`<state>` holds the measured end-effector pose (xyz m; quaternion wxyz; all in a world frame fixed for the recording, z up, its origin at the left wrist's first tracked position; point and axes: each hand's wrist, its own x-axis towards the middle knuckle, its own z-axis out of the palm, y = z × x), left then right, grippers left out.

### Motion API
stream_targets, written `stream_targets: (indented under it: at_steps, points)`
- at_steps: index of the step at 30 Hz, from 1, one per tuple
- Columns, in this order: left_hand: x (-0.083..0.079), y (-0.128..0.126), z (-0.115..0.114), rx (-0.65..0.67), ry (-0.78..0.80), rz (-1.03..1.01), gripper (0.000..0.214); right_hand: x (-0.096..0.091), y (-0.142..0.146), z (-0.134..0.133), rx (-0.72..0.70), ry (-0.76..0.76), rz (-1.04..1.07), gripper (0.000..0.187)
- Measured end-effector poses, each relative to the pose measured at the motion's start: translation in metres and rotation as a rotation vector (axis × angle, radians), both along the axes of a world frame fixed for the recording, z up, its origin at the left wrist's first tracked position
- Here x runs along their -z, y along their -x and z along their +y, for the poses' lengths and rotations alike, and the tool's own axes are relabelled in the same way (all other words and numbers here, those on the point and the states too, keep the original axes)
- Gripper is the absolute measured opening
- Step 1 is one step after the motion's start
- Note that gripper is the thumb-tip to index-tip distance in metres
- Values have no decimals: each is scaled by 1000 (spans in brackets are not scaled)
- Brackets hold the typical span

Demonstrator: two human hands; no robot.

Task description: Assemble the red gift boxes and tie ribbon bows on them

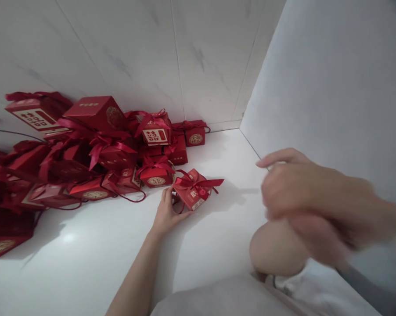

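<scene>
A small red gift box (190, 191) with a ribbon bow and gold Chinese lettering rests on the white surface, in front of the right end of a pile of similar boxes. My left hand (169, 211) grips its near left side, thumb along the front edge and fingers behind. Well to the right of that box, my right hand (303, 193) is raised in the air and smeared by motion. One finger points left while the others look bent; I make out nothing in it.
Several red gift boxes with ribbons (95, 145) are heaped against the marbled tile wall (125, 52) on the left. A plain pale wall (333, 79) closes the right side. My knee (277, 248) is beneath the right hand. A thin dark cord (16, 133) runs at far left.
</scene>
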<state>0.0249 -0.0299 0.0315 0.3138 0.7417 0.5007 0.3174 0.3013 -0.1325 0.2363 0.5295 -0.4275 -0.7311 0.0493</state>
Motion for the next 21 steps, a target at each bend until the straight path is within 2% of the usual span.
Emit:
stream_targets:
  at_steps: [1, 2, 3, 5, 7, 8, 10, 13, 17, 21]
  points:
    - [-1, 0, -1, -2, -6, 4, 94, -6, 5, 21, 27, 49, -18, 42]
    - [-2, -1, -1, -1, -14, 6, 91, -8, 10, 40, -10, 115, -102, 38]
    - [-3, -1, -1, 5, -25, 7, 89, -7, 14, 55, 6, 234, -168, 36]
    - [-6, -1, -1, 36, -59, 15, 89, 5, 18, 78, -9, 507, -309, 30]
    - [-8, 0, -1, 70, -135, 34, 90, 23, 21, 94, 15, 700, -436, 27]
    - [-9, 0, -2, 77, -185, 49, 90, 32, 23, 101, 75, 765, -490, 28]
    - [-11, 0, -3, 81, -277, 80, 89, 47, 27, 113, 169, 821, -581, 33]
    - [-14, 0, -5, 66, -337, 98, 87, 57, 34, 124, 112, 818, -606, 39]
    - [-16, 1, -5, 66, -298, 82, 88, 55, 38, 125, -59, 826, -563, 42]
    - [-10, 3, -2, 98, -263, 66, 89, 50, 41, 124, -12, 918, -626, 31]
